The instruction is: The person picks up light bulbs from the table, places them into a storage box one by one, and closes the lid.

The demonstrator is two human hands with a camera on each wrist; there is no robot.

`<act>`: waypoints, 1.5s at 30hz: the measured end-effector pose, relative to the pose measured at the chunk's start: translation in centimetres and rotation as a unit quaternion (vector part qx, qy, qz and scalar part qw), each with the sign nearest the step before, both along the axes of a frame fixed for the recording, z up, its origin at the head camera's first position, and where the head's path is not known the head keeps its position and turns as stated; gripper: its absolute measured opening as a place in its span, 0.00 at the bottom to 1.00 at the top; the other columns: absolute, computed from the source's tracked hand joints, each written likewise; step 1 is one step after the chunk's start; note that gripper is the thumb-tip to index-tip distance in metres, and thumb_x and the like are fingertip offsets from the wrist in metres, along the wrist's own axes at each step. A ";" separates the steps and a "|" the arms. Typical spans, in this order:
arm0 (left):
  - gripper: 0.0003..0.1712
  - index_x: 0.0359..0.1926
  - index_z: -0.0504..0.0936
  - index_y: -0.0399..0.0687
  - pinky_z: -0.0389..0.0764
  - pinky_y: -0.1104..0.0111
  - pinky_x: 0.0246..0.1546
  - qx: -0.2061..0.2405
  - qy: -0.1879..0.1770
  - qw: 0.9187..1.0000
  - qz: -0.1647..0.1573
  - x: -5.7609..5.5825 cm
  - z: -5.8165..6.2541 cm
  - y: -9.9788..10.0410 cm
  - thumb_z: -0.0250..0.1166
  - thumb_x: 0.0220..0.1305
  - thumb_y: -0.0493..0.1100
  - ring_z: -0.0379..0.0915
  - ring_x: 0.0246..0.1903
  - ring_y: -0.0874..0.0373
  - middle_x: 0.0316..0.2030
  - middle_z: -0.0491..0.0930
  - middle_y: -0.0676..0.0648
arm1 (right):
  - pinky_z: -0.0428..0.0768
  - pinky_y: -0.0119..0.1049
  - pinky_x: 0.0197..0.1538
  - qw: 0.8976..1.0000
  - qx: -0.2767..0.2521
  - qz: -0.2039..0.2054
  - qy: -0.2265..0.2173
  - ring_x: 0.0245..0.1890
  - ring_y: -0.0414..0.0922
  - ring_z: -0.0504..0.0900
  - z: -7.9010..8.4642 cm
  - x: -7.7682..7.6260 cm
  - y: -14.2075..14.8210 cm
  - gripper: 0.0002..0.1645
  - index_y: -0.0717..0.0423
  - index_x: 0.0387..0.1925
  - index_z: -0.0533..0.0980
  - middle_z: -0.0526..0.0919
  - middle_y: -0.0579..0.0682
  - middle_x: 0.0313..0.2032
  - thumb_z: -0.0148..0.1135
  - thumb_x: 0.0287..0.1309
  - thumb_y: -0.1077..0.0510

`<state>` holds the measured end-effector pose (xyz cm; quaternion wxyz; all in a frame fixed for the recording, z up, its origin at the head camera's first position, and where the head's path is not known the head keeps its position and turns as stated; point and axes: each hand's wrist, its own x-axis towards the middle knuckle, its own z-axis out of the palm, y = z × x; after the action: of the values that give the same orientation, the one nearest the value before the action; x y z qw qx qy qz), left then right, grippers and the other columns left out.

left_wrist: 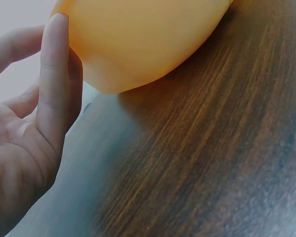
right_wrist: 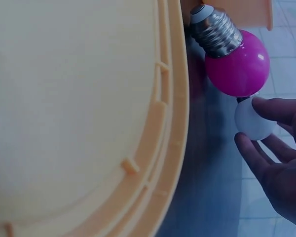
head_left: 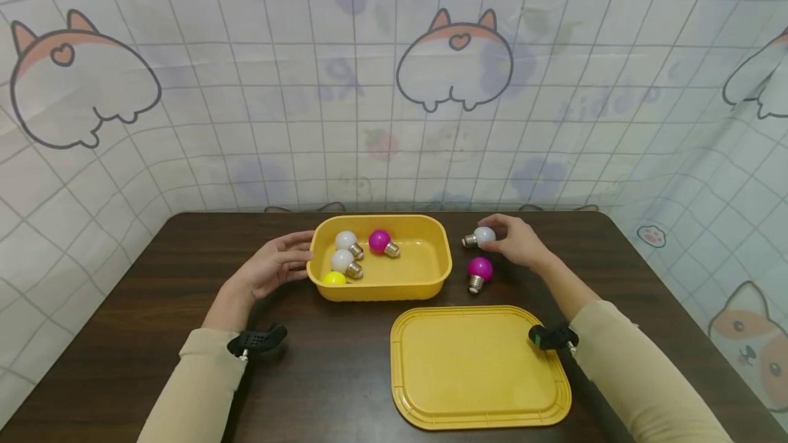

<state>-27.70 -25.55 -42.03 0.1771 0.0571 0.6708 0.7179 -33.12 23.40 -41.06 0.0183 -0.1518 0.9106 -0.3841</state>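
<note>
A yellow plastic box [head_left: 379, 292] stands near the table's back edge. Inside it lie two white bulbs [head_left: 342, 260], a magenta bulb [head_left: 379, 240] and a yellow bulb [head_left: 334, 279]. My left hand [head_left: 273, 266] touches the box's left end with fairly straight fingers; in the left wrist view the fingertips [left_wrist: 58, 24] rest against the wall of the box. To the right of the box, my right hand [head_left: 514, 241] pinches a white light bulb [right_wrist: 250, 120] by its globe, its metal screw base pointing left. Another magenta bulb [head_left: 479, 269] lies on the table just in front of that hand.
A flat yellow lid [head_left: 480, 368] lies in front of the box, under the right forearm. The dark wooden table [head_left: 320, 374] ends at the back against a tiled-pattern cloth [head_left: 295, 87]. Both wrists wear black straps [head_left: 255, 341].
</note>
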 end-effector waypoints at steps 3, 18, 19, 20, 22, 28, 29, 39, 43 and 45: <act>0.38 0.79 0.55 0.37 0.85 0.63 0.50 0.000 0.000 1.000 -0.001 0.0 0.0 0.0 0.61 0.75 0.34 0.83 0.49 0.53 0.68 0.68 0.32 | 0.78 0.58 0.59 1.000 -0.002 -0.004 -0.006 0.60 0.62 0.76 0.4 0.2 -0.1 0.27 0.65 0.62 0.76 0.80 0.65 0.58 0.70 0.64 0.62; 0.38 0.79 0.55 0.37 0.85 0.64 0.50 -0.007 0.003 1.000 -0.001 -0.2 -0.1 0.0 0.61 0.75 0.36 0.83 0.49 0.55 0.71 0.64 0.30 | 0.81 0.53 0.53 1.000 -0.008 0.015 0.002 0.59 0.59 0.78 3.4 0.7 -0.7 0.28 0.61 0.64 0.75 0.79 0.63 0.59 0.70 0.66 0.59; 0.38 0.79 0.55 0.37 0.85 0.64 0.50 -0.007 0.003 1.000 -0.001 -0.2 -0.1 0.0 0.61 0.75 0.36 0.83 0.49 0.55 0.71 0.64 0.30 | 0.81 0.53 0.54 1.000 -0.008 0.017 0.003 0.59 0.59 0.78 3.6 0.7 -0.8 0.28 0.61 0.64 0.75 0.79 0.63 0.58 0.70 0.66 0.59; 0.38 0.79 0.55 0.37 0.85 0.64 0.50 -0.007 0.004 1.000 0.000 -0.2 -0.1 0.0 0.61 0.75 0.36 0.84 0.49 0.55 0.71 0.64 0.30 | 0.81 0.53 0.54 1.000 -0.007 0.017 0.004 0.59 0.59 0.78 3.7 0.7 -0.8 0.28 0.62 0.64 0.75 0.79 0.63 0.58 0.70 0.66 0.58; 0.38 0.79 0.55 0.37 0.84 0.64 0.50 -0.008 0.005 1.000 0.000 -0.2 -0.1 0.0 0.61 0.75 0.36 0.84 0.49 0.55 0.71 0.64 0.30 | 0.81 0.53 0.54 1.000 -0.008 0.018 0.006 0.59 0.59 0.78 4.1 0.8 -1.0 0.28 0.62 0.64 0.75 0.80 0.63 0.58 0.70 0.66 0.58; 0.38 0.79 0.55 0.37 0.85 0.64 0.50 -0.011 0.007 1.000 0.000 -0.1 -0.1 0.1 0.60 0.76 0.35 0.84 0.49 0.55 0.70 0.64 0.30 | 0.81 0.53 0.52 0.999 -0.011 0.027 0.015 0.59 0.60 0.79 5.3 1.1 -1.5 0.27 0.61 0.62 0.76 0.80 0.62 0.58 0.71 0.65 0.58; 0.37 0.79 0.55 0.37 0.85 0.64 0.50 -0.011 0.007 1.000 0.000 -0.1 0.0 0.0 0.60 0.76 0.35 0.84 0.49 0.54 0.70 0.64 0.30 | 0.81 0.53 0.52 0.999 -0.016 0.032 0.017 0.59 0.61 0.79 5.4 1.1 -1.6 0.26 0.61 0.62 0.76 0.80 0.62 0.58 0.71 0.65 0.58; 0.38 0.79 0.54 0.38 0.85 0.64 0.50 -0.005 0.001 1.000 0.000 -0.1 0.0 -0.1 0.61 0.75 0.36 0.83 0.49 0.55 0.70 0.64 0.30 | 0.84 0.52 0.51 0.997 -0.032 0.063 0.025 0.56 0.59 0.81 6.5 1.5 -3.2 0.26 0.58 0.61 0.77 0.80 0.60 0.57 0.72 0.64 0.57; 0.38 0.79 0.54 0.38 0.85 0.64 0.50 -0.003 0.002 1.000 -0.003 -0.1 -0.1 -0.1 0.61 0.75 0.36 0.83 0.50 0.54 0.70 0.64 0.29 | 0.84 0.52 0.51 0.997 -0.026 0.063 0.028 0.56 0.57 0.82 6.9 1.7 -4.0 0.26 0.57 0.61 0.77 0.80 0.59 0.57 0.72 0.64 0.55; 0.38 0.79 0.54 0.37 0.85 0.64 0.50 -0.003 0.003 1.000 -0.003 -0.1 -0.2 0.0 0.61 0.76 0.36 0.83 0.50 0.54 0.70 0.64 0.29 | 0.84 0.52 0.52 0.997 -0.022 0.064 0.029 0.55 0.57 0.82 7.0 1.8 -4.4 0.26 0.57 0.61 0.77 0.80 0.58 0.57 0.72 0.64 0.55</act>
<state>-27.76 -25.59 -42.18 0.1779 0.0606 0.6732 0.7152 -31.36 19.01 -34.07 0.0127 -0.2213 0.8904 -0.3976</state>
